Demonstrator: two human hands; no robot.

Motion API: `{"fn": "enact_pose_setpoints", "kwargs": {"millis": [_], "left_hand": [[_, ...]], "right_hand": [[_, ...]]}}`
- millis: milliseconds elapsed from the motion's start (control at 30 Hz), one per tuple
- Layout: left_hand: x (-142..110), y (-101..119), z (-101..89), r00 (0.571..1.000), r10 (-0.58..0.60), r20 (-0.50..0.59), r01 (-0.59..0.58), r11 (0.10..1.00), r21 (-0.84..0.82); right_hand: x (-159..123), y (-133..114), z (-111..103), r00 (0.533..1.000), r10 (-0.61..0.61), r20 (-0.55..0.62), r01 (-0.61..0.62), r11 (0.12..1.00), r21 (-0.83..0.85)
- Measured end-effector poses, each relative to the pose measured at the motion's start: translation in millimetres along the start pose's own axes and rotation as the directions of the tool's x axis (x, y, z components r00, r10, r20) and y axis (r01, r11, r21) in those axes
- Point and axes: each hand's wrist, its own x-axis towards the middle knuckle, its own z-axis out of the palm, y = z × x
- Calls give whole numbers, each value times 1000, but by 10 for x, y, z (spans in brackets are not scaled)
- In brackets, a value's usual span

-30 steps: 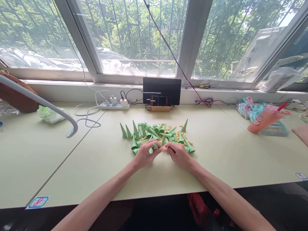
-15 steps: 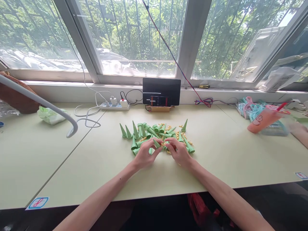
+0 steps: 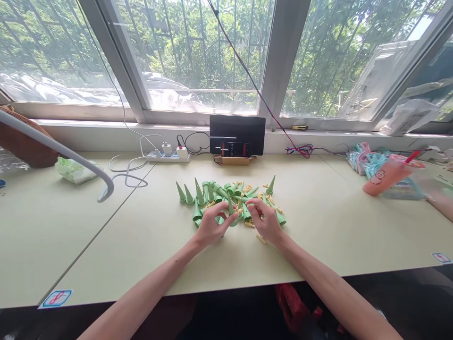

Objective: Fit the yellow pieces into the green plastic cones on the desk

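The left hand (image 3: 211, 227) has its fingers closed on a green cone (image 3: 230, 204), held point-up at the near edge of a pile of green cones (image 3: 221, 190) in the middle of the worktop (image 3: 141, 250). The right hand (image 3: 268, 223) is just beside it, fingers bent; whether they pinch anything, I cannot tell. A small yellow peg (image 3: 239, 210) shows between the hands, perhaps touching the held cone, though it is too small to be sure. Judging by the pile, much seems left: many cones lie tumbled together with loose yellow pegs (image 3: 249, 224) among them, and a single peg (image 3: 261, 239) lies nearer, by the right wrist. A few upright cones (image 3: 189, 194) stand at the pile's left, but whether they are finished does not show, as their insides are hidden. The hands cover the pile's near side, and another person's arm (image 3: 440, 208) is blurred and cut off at the right edge.
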Motion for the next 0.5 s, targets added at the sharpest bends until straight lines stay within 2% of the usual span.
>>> {"fn": "enact_pose_setpoints", "kwargs": {"millis": [100, 200, 367, 500], "left_hand": [[4, -5, -1, 999, -25, -22, 25, 1000, 8], [-10, -25, 4, 1000, 8, -26, -7, 999, 32], [-56, -48, 29, 990, 135, 38, -140, 977, 162], [-83, -58, 53, 965, 234, 120, -258, 931, 260]], "right_hand": [[3, -3, -2, 1000, 2, -16, -2, 1000, -12], [5, -7, -2, 999, 6, -32, -6, 1000, -25], [4, -2, -9, 999, -28, -33, 27, 999, -29], [-19, 7, -4, 996, -78, 31, 79, 997, -2]]}}
